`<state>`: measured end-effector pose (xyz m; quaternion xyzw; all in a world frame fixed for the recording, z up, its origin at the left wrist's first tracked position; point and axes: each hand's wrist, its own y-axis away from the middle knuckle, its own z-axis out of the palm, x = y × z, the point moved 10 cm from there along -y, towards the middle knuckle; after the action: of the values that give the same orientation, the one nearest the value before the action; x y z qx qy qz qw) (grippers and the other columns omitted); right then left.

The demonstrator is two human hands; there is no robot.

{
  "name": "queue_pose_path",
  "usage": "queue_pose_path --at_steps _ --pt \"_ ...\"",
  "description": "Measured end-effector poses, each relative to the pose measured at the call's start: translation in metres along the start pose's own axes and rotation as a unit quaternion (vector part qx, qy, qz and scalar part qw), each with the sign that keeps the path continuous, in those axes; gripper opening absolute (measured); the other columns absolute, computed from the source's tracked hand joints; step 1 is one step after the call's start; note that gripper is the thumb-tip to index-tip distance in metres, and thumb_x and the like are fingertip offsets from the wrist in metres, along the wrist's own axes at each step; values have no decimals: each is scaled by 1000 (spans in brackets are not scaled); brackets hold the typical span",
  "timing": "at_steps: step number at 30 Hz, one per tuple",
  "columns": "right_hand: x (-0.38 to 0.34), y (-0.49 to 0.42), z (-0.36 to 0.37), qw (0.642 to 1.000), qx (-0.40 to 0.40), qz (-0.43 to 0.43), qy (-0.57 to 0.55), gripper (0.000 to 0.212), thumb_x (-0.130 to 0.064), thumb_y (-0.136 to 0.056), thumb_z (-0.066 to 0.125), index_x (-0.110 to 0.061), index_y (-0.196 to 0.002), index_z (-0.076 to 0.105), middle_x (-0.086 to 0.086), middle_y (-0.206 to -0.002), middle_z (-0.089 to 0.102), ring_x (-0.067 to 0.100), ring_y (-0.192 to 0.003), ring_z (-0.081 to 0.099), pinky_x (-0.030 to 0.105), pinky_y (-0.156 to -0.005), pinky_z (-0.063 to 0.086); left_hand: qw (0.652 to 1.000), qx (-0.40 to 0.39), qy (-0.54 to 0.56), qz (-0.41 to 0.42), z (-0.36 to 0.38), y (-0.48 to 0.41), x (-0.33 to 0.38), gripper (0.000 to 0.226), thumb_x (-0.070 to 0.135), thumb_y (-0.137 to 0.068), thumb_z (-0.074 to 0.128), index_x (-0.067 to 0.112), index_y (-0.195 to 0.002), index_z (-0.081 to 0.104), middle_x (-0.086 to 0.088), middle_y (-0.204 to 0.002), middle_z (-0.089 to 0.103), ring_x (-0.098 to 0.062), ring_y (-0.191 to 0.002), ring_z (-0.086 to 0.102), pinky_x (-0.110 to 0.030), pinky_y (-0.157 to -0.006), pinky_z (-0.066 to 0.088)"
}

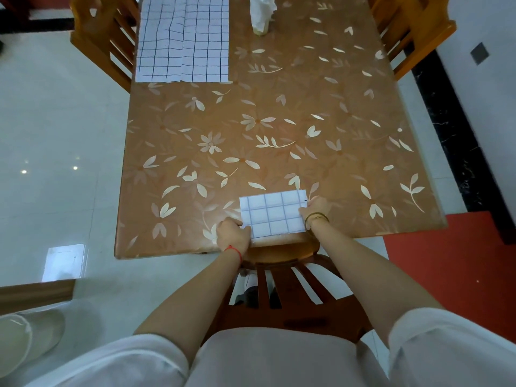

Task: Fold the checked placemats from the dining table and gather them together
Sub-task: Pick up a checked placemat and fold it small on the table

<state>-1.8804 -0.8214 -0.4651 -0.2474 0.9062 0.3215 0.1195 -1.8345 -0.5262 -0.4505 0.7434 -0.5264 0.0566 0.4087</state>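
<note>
Pinched between left hand (pixel 233 236) and right hand (pixel 314 209), one folded placemat (pixel 273 213) sits at the table's (pixel 279 121) near edge; a flat placemat (pixel 183 37) at its far-left corner awaits folding.

My head carries the camera (one wide view), facing forward and down. The table (pixel 282 107) starts close and runs far.

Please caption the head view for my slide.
Left hand and right hand hold a folded placemat at the table edge; unfolded placemats lie beyond.
</note>
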Motion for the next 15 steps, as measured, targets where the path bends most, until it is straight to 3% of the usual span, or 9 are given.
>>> queue_pose_path --at_steps 3,5,7,9,12,15 --pt "0 2 2 1000 7 14 -19 27 -22 -84 68 -1 -100 68 15 -103 69 30 -95 66 30 -73 51 999 -3 32 -12 2 -4 -1 5 18 -69 65 15 -73 68 -6 -86 69 -23 -79 63 -41 -76 59" --pt "-1 4 1 999 5 6 -35 22 -17 -84 64 0 -97 69 15 -103 69 30 -96 65 32 -78 52 998 -7 63 -13 4 -3 1 14 12 -71 65 20 -61 60 -5 -78 68 -24 -73 62 -39 -72 59" --pt "-3 11 -7 997 12 -19 -74 8 -11 -84 62 -4 -81 67 12 -91 68 31 -95 64 35 -83 51 994 -4 106 -11 4 1 6 12 10 -74 66 20 -71 61 -4 -86 71 -23 -82 66 -35 -75 57" --pt "-1 17 -22 990 34 -38 -134 11 -10 -83 64 -11 -74 58 5 -78 61 30 -87 62 38 -85 51 990 -1 140 -2 4 4 15 10 9 -76 67 14 -85 64 -1 -86 69 -19 -82 64 -24 -70 52" --pt "13 20 -48 977 46 -31 -205 10 -14 -84 67 -8 -91 62 -1 -74 56 20 -80 55 34 -79 50 983 -14 182 22 11 14 38 12 6 -78 67 11 -88 60 3 -69 62 -17 -74 60 -18 -59 42" --pt "34 15 -81 970 56 -31 -233 23 -16 -85 68 -2 -103 63 5 -88 59 19 -83 54 26 -74 41 978 -36 201 47 29 22 61 15 3 -75 68 12 -79 56 5 -63 59 -20 -73 60 -30 -71 49"
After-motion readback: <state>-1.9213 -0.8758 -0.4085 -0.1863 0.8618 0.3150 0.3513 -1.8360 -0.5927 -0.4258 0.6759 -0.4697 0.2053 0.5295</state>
